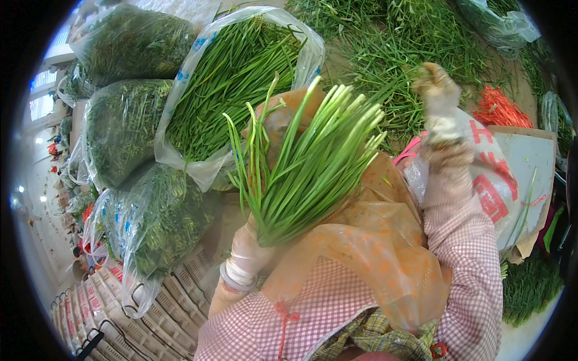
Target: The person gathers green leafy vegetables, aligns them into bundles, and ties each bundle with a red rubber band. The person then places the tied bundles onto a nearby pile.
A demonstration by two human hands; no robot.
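A bunch of green stalks with pale ends, resembling garlic chives, fans out over my lap. My left hand, in a pale glove, grips it at the lower end, and the pale tips point away from me. A few stalks stand apart on the bunch's left side. My right hand, in a soiled glove, is raised to the right of the bunch, apart from it and in front of loose greens. Motion blurs it, so its fingers are unclear. Beneath the bunch, an orange-stained plastic apron covers my lap.
An open plastic bag of long green stalks stands ahead on the left. Filled bags of greens are stacked beside it, above plastic crates. Red ties, a white printed sack and a board lie right.
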